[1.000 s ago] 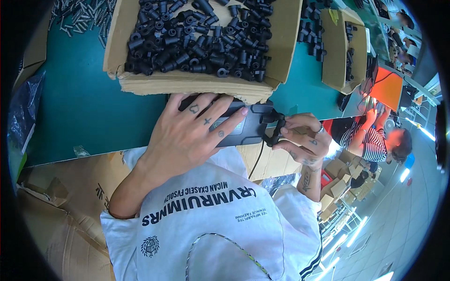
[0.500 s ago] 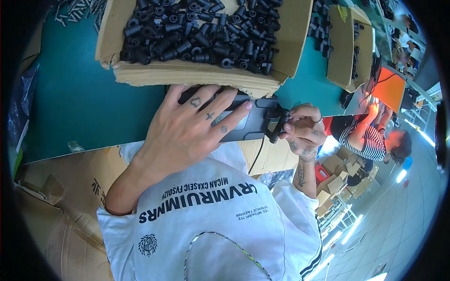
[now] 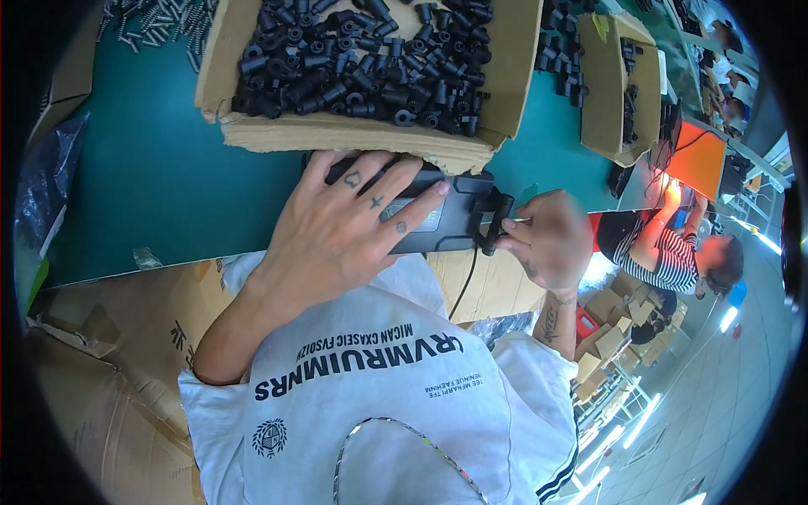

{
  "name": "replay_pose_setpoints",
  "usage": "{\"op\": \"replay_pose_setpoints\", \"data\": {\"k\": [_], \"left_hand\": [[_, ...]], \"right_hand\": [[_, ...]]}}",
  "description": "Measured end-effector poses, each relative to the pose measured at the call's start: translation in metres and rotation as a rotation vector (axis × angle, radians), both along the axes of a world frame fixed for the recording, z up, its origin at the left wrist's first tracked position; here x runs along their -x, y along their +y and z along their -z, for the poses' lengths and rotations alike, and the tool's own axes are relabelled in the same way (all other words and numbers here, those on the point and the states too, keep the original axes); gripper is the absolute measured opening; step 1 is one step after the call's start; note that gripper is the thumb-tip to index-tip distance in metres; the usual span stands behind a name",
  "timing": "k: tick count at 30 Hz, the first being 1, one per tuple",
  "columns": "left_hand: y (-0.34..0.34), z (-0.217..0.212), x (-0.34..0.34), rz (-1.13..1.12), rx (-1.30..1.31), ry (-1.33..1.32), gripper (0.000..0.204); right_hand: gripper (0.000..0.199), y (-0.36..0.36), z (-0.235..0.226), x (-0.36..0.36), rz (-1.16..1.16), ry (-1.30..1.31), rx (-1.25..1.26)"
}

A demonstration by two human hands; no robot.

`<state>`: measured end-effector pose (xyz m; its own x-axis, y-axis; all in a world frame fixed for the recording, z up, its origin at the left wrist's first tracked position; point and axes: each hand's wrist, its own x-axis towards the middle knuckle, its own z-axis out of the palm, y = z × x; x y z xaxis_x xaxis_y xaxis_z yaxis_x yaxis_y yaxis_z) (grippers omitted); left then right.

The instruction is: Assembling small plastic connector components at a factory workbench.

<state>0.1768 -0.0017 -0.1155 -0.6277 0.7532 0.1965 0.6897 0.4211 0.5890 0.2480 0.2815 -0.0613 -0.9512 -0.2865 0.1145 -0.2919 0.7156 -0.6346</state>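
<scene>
A black box-shaped device [image 3: 459,215] with a grey label lies at the table's near edge, and a thin black cable hangs from its right end. My left hand [image 3: 349,215] rests palm down across the device, fingers spread and fingertips over its far side. At the right end, a black tubular plastic fitting [image 3: 498,220] stands against the device. My right hand [image 3: 551,240] pinches this fitting between thumb and fingers; the back of the hand looks smeared. How the fitting joins the device is hidden.
Just beyond my hands stands a cardboard box [image 3: 353,137] with many black plastic fittings [image 3: 362,76]. Metal springs [image 3: 164,25] lie at the far left. A smaller carton [image 3: 602,93] and loose fittings [image 3: 562,55] are to the right. A co-worker in a striped top [image 3: 661,252] sits farther right.
My right hand has turned at the fitting, its curled fingers shifting and its back coming round to view. The left hand stays on the device. The whole view has shifted slightly.
</scene>
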Motion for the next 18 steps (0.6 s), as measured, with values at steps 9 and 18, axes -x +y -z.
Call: {"op": "replay_pose_setpoints", "data": {"k": [9, 18], "left_hand": [[-0.015, -0.039, -0.006, 0.031, -0.051, 0.079, 0.067], [-0.030, -0.117, 0.109, -0.273, -0.348, 0.437, 0.024]], "right_hand": [[0.066, -0.005, -0.039, 0.017, -0.169, 0.016, -0.199], [0.057, 0.015, -0.080, 0.162, 0.206, 0.395, 0.233]]}}
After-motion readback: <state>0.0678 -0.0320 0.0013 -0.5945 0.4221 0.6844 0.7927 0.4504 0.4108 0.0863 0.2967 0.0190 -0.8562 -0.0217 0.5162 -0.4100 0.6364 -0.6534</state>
